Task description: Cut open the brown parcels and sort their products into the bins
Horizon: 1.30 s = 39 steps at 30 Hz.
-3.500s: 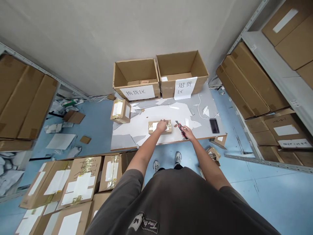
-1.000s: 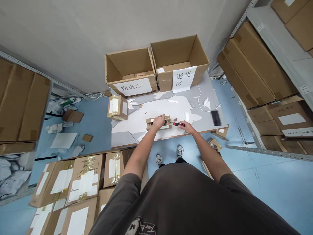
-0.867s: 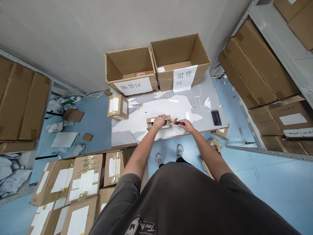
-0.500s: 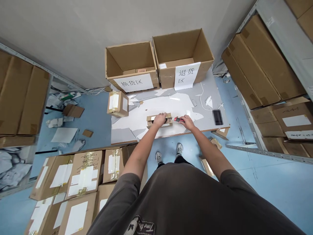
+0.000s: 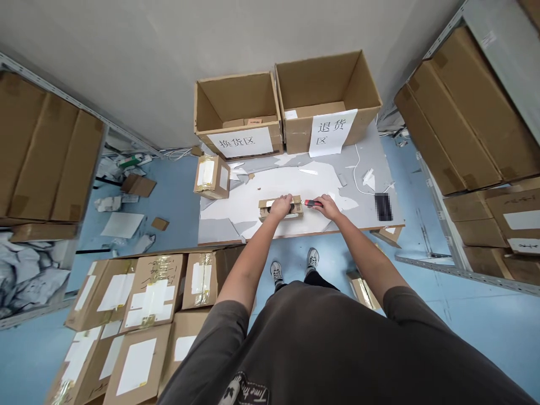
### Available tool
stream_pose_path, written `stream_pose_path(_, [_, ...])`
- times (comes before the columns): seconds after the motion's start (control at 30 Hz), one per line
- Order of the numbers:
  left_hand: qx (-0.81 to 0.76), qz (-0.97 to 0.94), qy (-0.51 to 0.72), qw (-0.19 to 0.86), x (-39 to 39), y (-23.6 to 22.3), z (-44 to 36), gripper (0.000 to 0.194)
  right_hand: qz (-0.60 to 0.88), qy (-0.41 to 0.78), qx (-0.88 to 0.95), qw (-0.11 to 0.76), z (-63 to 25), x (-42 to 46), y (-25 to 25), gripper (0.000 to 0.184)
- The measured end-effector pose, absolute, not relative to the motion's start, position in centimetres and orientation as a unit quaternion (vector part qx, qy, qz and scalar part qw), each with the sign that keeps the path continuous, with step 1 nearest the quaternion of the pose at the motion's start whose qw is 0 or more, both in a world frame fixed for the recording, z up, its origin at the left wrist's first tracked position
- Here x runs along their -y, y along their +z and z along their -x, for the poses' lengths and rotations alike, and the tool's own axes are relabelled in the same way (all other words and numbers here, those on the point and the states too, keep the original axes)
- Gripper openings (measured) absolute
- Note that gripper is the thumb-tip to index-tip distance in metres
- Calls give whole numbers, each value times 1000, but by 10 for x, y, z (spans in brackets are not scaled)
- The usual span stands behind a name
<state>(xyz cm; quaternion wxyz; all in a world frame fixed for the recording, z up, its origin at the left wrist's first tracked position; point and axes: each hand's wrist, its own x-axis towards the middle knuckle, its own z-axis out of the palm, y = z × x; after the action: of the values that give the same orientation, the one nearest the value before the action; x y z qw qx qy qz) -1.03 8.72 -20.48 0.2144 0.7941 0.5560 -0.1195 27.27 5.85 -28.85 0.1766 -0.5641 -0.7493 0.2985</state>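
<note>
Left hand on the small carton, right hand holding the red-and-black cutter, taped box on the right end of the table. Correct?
Not quite: the head view shows the taped box on the table's left end. Left hand on the small carton, right hand holding the red-and-black cutter: right.

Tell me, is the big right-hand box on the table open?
Open: the big right-hand box shows its inside through the uncovered top.
</note>
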Motion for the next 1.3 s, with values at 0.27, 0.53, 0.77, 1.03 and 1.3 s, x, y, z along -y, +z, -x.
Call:
stream_pose_path(0.27, [-563,-787,-115,222,-92,-202,15,36,608,327,692,211,-283,-52,-285,39])
stream_pose_path(0.53, [-572,-784,-83,228,-88,-202,16,33,623,519,420,408,-269,-31,-256,71])
stream_pose_path(0.77, [-572,-777,-57,259,-85,-197,22,31,549,602,285,505,-235,-18,-219,70])
stream_pose_path(1.03, [-561,-794,-26,234,-79,-193,33,30,531,610,286,513,-222,-5,-210,64])
stream_pose_path(1.3, [-617,-761,-19,202,-64,-187,54,22,610,533,266,523,-262,-13,-257,64])
